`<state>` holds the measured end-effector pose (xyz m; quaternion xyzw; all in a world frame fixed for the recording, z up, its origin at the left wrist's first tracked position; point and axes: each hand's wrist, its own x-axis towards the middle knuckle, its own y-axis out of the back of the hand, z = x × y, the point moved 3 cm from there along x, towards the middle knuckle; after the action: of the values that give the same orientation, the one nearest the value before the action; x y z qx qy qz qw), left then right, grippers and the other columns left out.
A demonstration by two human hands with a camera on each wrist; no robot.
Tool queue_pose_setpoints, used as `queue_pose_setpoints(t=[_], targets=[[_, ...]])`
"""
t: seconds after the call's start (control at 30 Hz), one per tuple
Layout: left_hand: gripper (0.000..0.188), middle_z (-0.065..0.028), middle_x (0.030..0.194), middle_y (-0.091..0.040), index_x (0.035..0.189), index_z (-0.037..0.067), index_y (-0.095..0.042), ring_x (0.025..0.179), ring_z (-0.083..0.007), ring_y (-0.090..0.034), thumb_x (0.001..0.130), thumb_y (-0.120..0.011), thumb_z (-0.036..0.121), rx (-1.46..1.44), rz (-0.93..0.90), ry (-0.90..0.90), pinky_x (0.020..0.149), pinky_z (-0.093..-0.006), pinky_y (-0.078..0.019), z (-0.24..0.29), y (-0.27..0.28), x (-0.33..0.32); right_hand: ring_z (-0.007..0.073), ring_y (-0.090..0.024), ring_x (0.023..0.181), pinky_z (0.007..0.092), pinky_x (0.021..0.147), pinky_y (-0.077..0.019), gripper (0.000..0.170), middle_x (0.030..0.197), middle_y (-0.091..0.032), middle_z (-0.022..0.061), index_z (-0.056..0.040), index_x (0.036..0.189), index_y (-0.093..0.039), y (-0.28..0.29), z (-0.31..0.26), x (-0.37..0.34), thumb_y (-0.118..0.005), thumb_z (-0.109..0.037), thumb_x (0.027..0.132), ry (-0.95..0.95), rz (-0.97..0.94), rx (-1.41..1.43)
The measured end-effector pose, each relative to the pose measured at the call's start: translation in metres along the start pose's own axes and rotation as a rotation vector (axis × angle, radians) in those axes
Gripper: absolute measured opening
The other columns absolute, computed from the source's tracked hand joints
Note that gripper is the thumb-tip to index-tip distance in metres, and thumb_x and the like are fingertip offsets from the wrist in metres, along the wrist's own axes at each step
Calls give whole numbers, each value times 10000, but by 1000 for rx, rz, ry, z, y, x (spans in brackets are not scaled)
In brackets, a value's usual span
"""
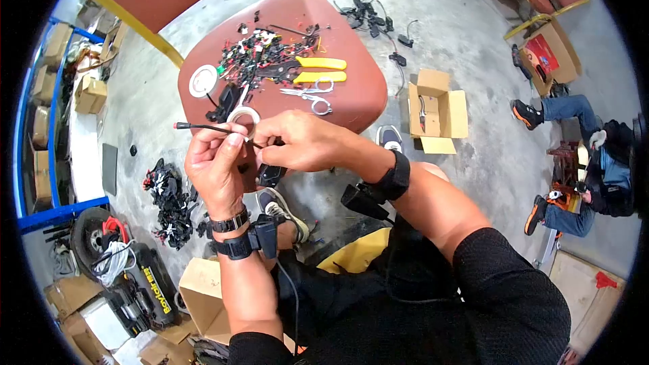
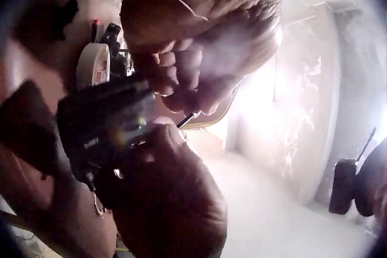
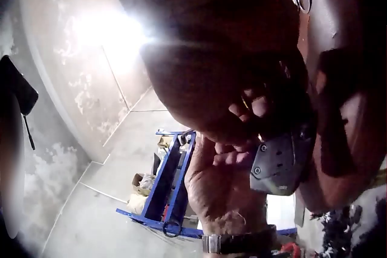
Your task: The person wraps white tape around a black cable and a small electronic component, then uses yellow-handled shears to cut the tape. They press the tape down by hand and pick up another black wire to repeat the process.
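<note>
Currently, the cable (image 1: 203,126) is thin and black, with a red tip at its free end. It is held above the near edge of the chair seat (image 1: 358,98), the red tip pointing past the near left corner. Close below the hands is a box (image 1: 271,177), black to dark grey, with rounded corners; the right wrist view shows small screws in its face.

The left hand (image 1: 215,162) pinches the cable between thumb and fingertips. The right hand (image 1: 301,138) has its fingers curled and pinches the same cable farther along.

Visibility limits: the fingers cover the cable between the two grips and beyond the right hand. Whether the box hangs from the cable or is supported by the right hand cannot be determined. In the left wrist view, shadow and glare obscure the fingers, and a pale marking on the box is illegible.

Quantities: one cable and one box at the hands. On the chair seat: one pair of pliers (image 1: 291,67), with two yellow handles toward the right edge; one pair of scissors (image 1: 305,94), nearer the near edge; two rolls, the white roll (image 1: 203,81) at the left edge and the tape roll (image 1: 244,109) at the near edge; one heap of small parts (image 1: 253,54), too tangled to count.
</note>
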<state>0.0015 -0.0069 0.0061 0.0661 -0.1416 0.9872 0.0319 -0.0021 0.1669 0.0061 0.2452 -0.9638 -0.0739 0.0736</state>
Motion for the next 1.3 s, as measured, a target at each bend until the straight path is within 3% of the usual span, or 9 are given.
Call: queue_pose_setpoints(t=[0.13,0.17,0.27,0.33,0.4,0.57,0.8,1.0,1.3], targets=[[279,-124,988,-676,1144,-40,-587,830,-153,-649,870,-639,-50,10,13,13,761,-251,-532,0,-6,-2,107,-590,692,281,616,-481,155,789,-666,82,15,926,-639,5,-9,-2,-657,-123,858,-52,-29,118],[284,-122,986,-677,1149,-44,-585,830,-147,-647,871,-639,-50,-9,5,22,757,-246,-531,0,-7,-2,102,-591,698,280,621,-481,152,800,-673,86,15,935,-642,4,-4,0,-661,-123,873,82,15,69],[172,-68,923,-686,1047,-34,-639,752,-98,-627,876,-650,-21,-64,64,60,658,-210,-495,5,-13,-2,85,-573,722,268,641,-474,142,782,-648,55,1,935,-642,6,-16,2,-684,-113,861,103,83,-63],[164,-57,886,-690,1033,-32,-647,718,-95,-623,871,-664,-9,-72,92,107,640,-207,-489,3,-10,-1,69,-559,741,253,659,-465,129,769,-610,14,-11,942,-640,5,-15,1,-687,-101,861,-71,48,126],[164,-54,861,-691,1023,-19,-657,709,-94,-625,863,-681,7,-87,131,172,632,-209,-489,4,-12,0,106,-592,743,270,668,-487,116,814,-637,56,2,917,-657,4,-14,3,-691,-88,853,51,87,38],[165,-73,900,-694,986,-44,-673,757,-104,-652,831,-691,11,18,98,86,661,-226,-537,3,-9,1,85,-617,763,239,697,-499,94,856,-658,38,-8,986,-635,5,-12,2,-635,-61,908,-245,128,102],[120,-44,802,-667,882,-44,-655,702,-80,-621,804,-694,39,-251,41,-5,616,-233,-513,-5,-26,-1,73,-578,699,221,652,-475,125,807,-634,3,0,1033,-628,19,-6,-3,-636,-50,919,-115,192,31],[128,-50,695,-644,791,-59,-657,640,-76,-584,740,-712,44,-1,161,-99,567,-247,-479,6,-23,2,68,-582,785,213,729,-475,126,882,-636,2,-16,1049,-633,28,12,-2,-629,-42,925,-88,212,-33],[136,-100,688,-682,785,-68,-668,645,-106,-634,701,-733,18,-141,168,33,564,-257,-500,6,-12,2,70,-554,799,206,728,-437,96,918,-619,9,-10,1024,-614,23,11,3,-605,-58,941,-74,175,-59]])
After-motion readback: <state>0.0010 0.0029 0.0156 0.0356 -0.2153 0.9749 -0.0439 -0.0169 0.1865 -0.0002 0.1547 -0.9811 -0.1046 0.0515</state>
